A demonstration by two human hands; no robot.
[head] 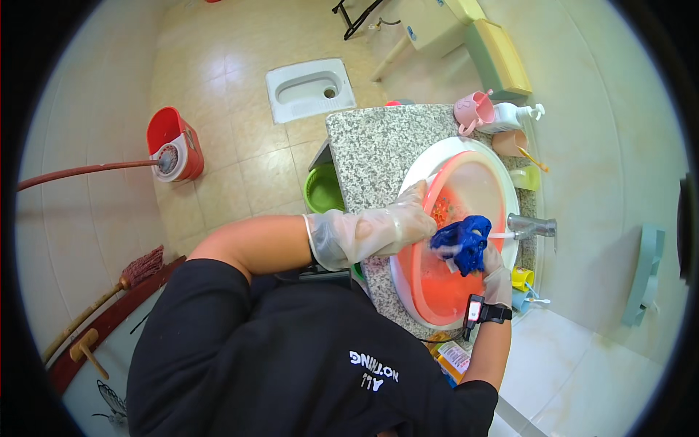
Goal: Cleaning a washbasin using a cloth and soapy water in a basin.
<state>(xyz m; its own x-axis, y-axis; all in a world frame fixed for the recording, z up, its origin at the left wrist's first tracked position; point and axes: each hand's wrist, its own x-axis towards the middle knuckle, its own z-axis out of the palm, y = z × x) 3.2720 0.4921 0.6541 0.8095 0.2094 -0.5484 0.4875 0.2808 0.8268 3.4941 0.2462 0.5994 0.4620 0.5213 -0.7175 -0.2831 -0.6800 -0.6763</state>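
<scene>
My left hand, in a translucent glove, grips the near left rim of an orange-pink plastic basin. The basin leans tilted inside the white oval washbasin. My right hand, also gloved and with a black device strapped at its wrist, holds a wet, bunched dark blue cloth over the basin. A stream of water runs from the chrome faucet to the cloth. Reddish-looking water and a printed pattern show in the basin. The right fingers are partly hidden by the cloth.
Along the wall side of the speckled stone counter stand a pink cup, a pump bottle and several other cups. Bottles stand at the near end. Below are a green basket, a red mop bucket and a squat toilet.
</scene>
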